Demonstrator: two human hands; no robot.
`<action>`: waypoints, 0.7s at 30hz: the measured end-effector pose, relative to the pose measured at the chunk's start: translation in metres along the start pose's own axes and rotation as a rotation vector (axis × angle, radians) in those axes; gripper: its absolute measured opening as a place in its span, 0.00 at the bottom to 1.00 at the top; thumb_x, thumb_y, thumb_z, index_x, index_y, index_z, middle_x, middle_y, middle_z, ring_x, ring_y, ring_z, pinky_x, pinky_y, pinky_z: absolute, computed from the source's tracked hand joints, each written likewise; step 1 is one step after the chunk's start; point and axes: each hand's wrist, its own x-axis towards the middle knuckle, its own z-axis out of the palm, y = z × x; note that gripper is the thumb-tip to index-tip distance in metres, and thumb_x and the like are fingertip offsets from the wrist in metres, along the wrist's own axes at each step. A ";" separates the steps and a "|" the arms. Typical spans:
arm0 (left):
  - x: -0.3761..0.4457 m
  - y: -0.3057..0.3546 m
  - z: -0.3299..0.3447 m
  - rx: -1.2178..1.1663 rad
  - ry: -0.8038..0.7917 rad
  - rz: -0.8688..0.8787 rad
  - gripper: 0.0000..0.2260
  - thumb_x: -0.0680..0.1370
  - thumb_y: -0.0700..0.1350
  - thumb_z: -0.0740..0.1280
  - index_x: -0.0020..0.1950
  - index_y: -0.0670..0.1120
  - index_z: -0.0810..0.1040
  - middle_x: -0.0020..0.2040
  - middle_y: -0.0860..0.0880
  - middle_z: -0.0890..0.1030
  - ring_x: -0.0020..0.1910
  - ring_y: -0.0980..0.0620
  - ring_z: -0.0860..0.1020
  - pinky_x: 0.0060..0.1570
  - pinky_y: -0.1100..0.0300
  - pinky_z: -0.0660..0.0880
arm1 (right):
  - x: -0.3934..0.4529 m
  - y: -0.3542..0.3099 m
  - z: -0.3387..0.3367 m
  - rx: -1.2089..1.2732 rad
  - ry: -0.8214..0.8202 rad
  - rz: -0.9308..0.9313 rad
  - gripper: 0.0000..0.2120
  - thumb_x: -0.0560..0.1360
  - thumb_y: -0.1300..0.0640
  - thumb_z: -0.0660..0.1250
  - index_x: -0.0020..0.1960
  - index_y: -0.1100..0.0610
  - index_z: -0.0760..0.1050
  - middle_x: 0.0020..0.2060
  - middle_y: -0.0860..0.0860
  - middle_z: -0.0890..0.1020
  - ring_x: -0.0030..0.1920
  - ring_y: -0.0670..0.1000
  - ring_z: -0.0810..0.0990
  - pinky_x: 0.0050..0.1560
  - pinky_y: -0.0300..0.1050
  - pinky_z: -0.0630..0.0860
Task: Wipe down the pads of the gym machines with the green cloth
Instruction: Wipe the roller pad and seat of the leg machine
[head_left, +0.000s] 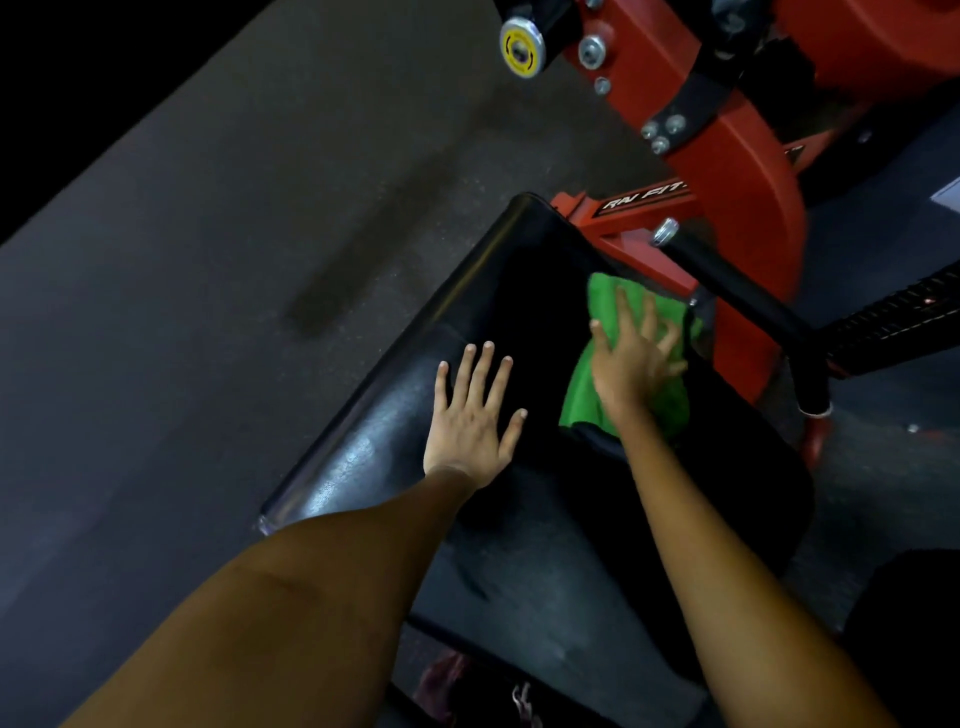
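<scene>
Pad: a long black vinyl pad (415, 415) with a rounded, glossy outer edge, running from the person's arms up toward the red steel frame (748, 197) of the gym machine; its surface shines in patches.

Cloth: a crumpled green microfibre cloth (587, 395) lies on the pad's far half, close to the edge that meets the red frame, with part of it bunched up near the frame's lower bar.

Right hand: the right hand (628, 364) lies palm-down on top of the cloth, fingers (626, 317) spread wide and straight, pressing the fabric flat against the pad. Green shows past the fingertips, beside the thumb and under the wrist, so the cloth sits directly beneath the palm rather than gathered in a fist.

Left hand: the left hand (470, 421) rests flat on the bare pad, fingers straight and slightly fanned, just beside the cloth but not touching it, nearer the pad's rounded outer edge.

Frame: the red frame rises beyond the pad's far end; a white-lettered black label (644, 195) sits on its bar where it meets the pad, and bolts dot the upright.

Knob: a round silver knob with a yellow face (521, 48) sticks out high on the machine, well apart from the pad.

Handle: a black padded bar (737, 291) slants past the pad's frame-side corner, near the cloth.

Floor: dark speckled rubber flooring (208, 260) stretches along the pad's outer side.
</scene>
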 end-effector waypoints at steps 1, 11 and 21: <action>0.000 0.000 0.001 0.001 0.001 -0.003 0.29 0.79 0.58 0.50 0.75 0.43 0.61 0.76 0.42 0.60 0.76 0.44 0.55 0.72 0.44 0.47 | -0.005 -0.009 0.004 -0.030 -0.017 -0.100 0.25 0.78 0.44 0.60 0.74 0.41 0.60 0.76 0.47 0.58 0.73 0.58 0.57 0.65 0.64 0.57; 0.001 0.000 0.001 -0.028 0.008 0.004 0.29 0.79 0.58 0.51 0.75 0.44 0.62 0.76 0.42 0.61 0.75 0.44 0.55 0.72 0.43 0.49 | -0.023 0.065 0.001 -0.032 0.029 -0.155 0.25 0.74 0.44 0.59 0.70 0.47 0.70 0.71 0.54 0.68 0.69 0.60 0.62 0.60 0.72 0.60; 0.000 0.000 0.001 -0.022 -0.005 0.002 0.29 0.79 0.58 0.50 0.75 0.43 0.61 0.76 0.42 0.61 0.75 0.44 0.54 0.72 0.43 0.49 | -0.004 0.026 0.000 -0.104 0.003 -0.453 0.23 0.75 0.46 0.61 0.71 0.43 0.67 0.71 0.52 0.68 0.65 0.59 0.65 0.56 0.65 0.65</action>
